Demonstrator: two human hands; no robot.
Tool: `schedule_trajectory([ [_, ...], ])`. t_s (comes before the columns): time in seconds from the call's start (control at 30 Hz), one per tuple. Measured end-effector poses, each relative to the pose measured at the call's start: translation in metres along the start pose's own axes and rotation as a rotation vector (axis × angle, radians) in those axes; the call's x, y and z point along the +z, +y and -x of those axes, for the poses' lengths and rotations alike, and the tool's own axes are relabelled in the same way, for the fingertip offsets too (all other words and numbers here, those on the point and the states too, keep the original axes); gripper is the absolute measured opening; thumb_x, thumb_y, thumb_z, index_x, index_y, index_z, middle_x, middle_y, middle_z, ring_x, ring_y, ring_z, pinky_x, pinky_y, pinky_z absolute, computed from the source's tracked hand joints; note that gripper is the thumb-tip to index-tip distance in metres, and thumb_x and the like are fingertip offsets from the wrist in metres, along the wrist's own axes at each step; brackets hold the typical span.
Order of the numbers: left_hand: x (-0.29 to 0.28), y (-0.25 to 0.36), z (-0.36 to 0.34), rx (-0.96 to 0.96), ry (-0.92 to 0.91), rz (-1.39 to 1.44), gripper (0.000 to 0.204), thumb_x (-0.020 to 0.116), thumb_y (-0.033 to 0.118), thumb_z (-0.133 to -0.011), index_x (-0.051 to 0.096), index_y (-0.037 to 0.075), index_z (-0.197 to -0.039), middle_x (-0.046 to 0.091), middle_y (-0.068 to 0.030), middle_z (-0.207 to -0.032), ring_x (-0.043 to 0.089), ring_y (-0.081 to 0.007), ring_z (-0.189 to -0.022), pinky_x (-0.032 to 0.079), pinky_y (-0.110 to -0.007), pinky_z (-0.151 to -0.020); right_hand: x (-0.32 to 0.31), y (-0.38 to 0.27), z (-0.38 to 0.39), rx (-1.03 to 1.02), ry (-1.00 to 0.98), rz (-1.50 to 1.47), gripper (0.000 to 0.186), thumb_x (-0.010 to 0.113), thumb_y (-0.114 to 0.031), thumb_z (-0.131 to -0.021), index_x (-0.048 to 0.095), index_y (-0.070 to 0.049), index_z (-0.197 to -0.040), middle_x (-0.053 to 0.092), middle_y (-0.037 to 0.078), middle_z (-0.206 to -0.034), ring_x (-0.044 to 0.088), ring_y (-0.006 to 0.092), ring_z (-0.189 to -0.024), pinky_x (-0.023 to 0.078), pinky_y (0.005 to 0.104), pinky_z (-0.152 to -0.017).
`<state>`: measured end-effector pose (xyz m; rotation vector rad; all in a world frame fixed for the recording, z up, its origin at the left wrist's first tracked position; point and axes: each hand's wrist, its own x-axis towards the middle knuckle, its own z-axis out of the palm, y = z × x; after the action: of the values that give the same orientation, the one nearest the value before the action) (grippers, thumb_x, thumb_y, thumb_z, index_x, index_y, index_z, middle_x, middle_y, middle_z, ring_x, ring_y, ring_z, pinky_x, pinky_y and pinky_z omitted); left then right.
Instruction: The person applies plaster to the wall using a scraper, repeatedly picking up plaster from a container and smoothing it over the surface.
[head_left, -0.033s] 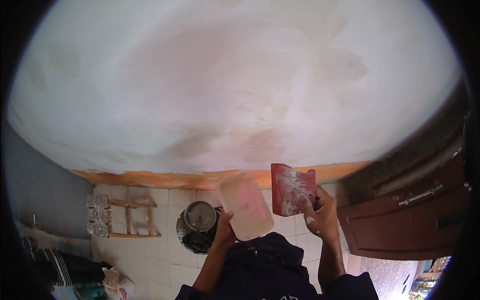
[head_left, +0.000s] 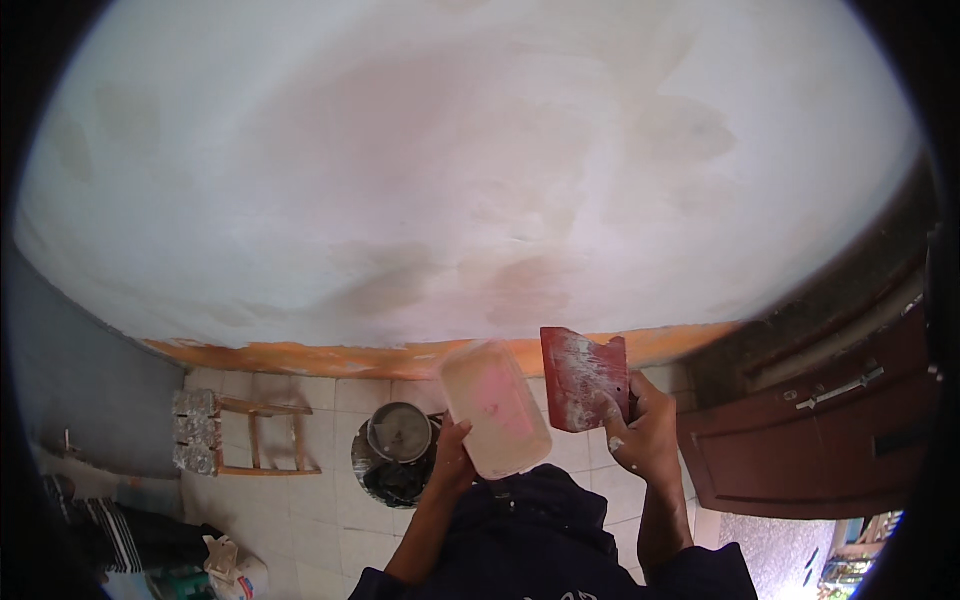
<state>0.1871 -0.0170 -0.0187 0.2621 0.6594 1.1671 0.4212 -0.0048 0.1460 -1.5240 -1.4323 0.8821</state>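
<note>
My left hand point(head_left: 455, 455) grips the left edge of a shallow pale plastic tray point(head_left: 497, 410) with a pinkish patch, thumb on top. In my right hand point(head_left: 645, 430) is a broad red putty spreader point(head_left: 580, 378), its face streaked with whitish filler. The thumb presses on that face, and there are white specks on the hand. The tray and the spreader are side by side at waist height, a small gap between them. Ahead stands a wall point(head_left: 430, 180) coated whitish with beige and grey damp-looking patches, and an orange strip point(head_left: 300, 357) runs along its foot.
Left of the tray, a grey round container point(head_left: 400, 432) sits on a dark bucket point(head_left: 370, 482). A wooden step ladder point(head_left: 258, 440) is farther left on the tiled floor point(head_left: 330, 520). At the lower left are a white tub point(head_left: 242, 580) and dark clothes. A brown door point(head_left: 790, 450) is to the right.
The tray has shifted slightly to the right with my left hand. My right hand and the spreader have barely moved.
</note>
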Motion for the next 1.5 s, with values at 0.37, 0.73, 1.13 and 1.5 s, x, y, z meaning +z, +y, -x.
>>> schedule_trajectory([
  [0.37, 0.045, 0.012, 0.003, 0.062, 0.114, -0.298, 0.048, 0.056, 0.012, -0.086, 0.037, -0.003, -0.128, 0.062, -0.0174, -0.104, 0.065, -0.0223, -0.090, 0.055, -0.032, -0.076, -0.041, -0.047, -0.080, -0.491, -0.177, 0.347, 0.043, 0.063, 0.004, -0.071, 0.061, -0.001, -0.114, 0.066, 0.020, -0.081, 0.062, 0.0356, -0.063, 0.050, 0.0377, -0.061],
  [0.73, 0.082, 0.040, 0.011, 0.106, 0.141, -0.525, 0.053, 0.064, 0.010, -0.083, 0.040, -0.005, -0.128, 0.063, -0.0205, -0.105, 0.065, -0.0218, -0.088, 0.054, -0.032, -0.075, -0.020, -0.053, -0.109, -0.519, -0.615, 0.683, 0.034, 0.062, 0.003, -0.068, 0.061, 0.006, -0.103, 0.060, 0.024, -0.077, 0.058, 0.0400, -0.068, 0.047, 0.0425, -0.061],
  [1.13, 0.083, 0.033, -0.009, 0.073, 0.179, -0.527, 0.054, 0.067, 0.011, -0.080, 0.044, -0.006, -0.126, 0.064, -0.0193, -0.101, 0.065, -0.0201, -0.086, 0.053, -0.029, -0.071, -0.021, -0.040, -0.081, -0.273, -0.824, 0.705, 0.056, 0.059, -0.002, -0.054, 0.063, 0.001, -0.110, 0.057, 0.023, -0.065, 0.056, 0.0380, -0.058, 0.047, 0.0409, -0.058],
  [1.5, 0.074, 0.032, -0.026, 0.114, 0.202, -0.462, 0.053, 0.067, 0.010, -0.080, 0.044, -0.007, -0.125, 0.064, -0.0202, -0.103, 0.065, -0.0210, -0.087, 0.054, -0.030, -0.073, -0.020, 0.023, -0.067, 0.059, -0.692, 0.215, 0.027, 0.055, -0.005, -0.069, 0.070, 0.003, -0.090, 0.062, 0.016, -0.065, 0.055, 0.0199, -0.058, 0.046, 0.0346, -0.057],
])
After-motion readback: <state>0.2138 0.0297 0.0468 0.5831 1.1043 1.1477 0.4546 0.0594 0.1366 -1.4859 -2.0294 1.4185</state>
